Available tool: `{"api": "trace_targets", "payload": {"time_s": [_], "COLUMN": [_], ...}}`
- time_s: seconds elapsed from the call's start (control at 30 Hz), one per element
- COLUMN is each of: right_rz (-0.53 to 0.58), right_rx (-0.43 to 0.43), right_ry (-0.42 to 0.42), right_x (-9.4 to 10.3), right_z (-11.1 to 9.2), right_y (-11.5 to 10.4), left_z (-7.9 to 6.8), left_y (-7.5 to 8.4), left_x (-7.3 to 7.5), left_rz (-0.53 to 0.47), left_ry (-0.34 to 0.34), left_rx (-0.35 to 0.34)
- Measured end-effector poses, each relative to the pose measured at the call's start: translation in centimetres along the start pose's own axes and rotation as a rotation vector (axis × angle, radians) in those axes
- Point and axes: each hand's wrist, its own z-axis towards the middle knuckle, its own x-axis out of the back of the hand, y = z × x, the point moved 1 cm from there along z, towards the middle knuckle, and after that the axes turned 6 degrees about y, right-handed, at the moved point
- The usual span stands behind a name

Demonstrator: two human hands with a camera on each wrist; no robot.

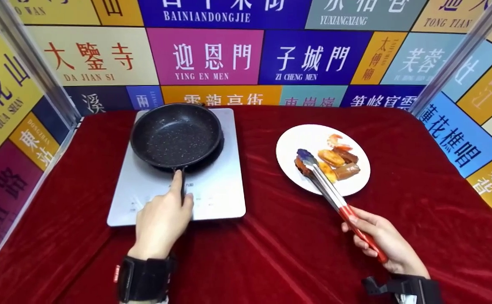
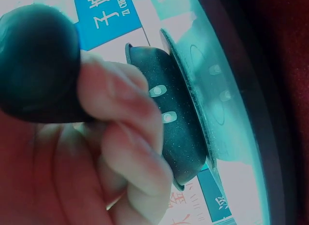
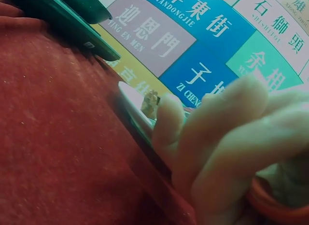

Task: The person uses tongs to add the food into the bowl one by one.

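My left hand grips the handle of a black speckled frying pan, its index finger stretched along the handle. No food shows in the pan, which sits on a silvery flat cooktop. On the right, my right hand holds red-handled metal tongs. Their far ends reach onto a white plate, at a dark brown piece of food with a bluish-purple part beside it. Whether the tips pinch it, I cannot tell.
Also on the plate are a shrimp, yellowish pieces and brown pieces. Dark red cloth covers the table. Printed panels with metal corner posts stand behind and along both sides.
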Motion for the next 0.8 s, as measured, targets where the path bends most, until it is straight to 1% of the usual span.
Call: {"api": "trace_targets", "payload": {"time_s": [0.1,0.17,0.33,0.47,0.53,0.8], "right_rz": [0.040,0.057,0.077,0.141,0.161,0.159], "right_rx": [-0.002,-0.010,0.001,0.056,0.067,0.089], "right_ry": [0.004,0.022,0.039,-0.049,-0.078,-0.115], "right_x": [-0.4,-0.7,-2.0,-3.1,-3.7,-6.3], "right_z": [0.1,0.2,0.5,0.9,1.1,1.6], "right_y": [0.2,0.2,0.3,0.3,0.3,0.5], "left_z": [0.0,0.0,0.0,0.0,-0.1,0.0], "left_y": [0.0,0.0,0.1,0.0,0.0,0.1], "left_x": [0.1,0.1,0.2,0.2,0.2,0.1], "left_rz": [0.002,0.006,0.010,0.004,0.003,0.012], "left_ry": [-0.003,-0.001,-0.011,-0.013,-0.017,-0.033], "left_rx": [-0.001,-0.004,-0.006,-0.001,0.004,0.015]}}
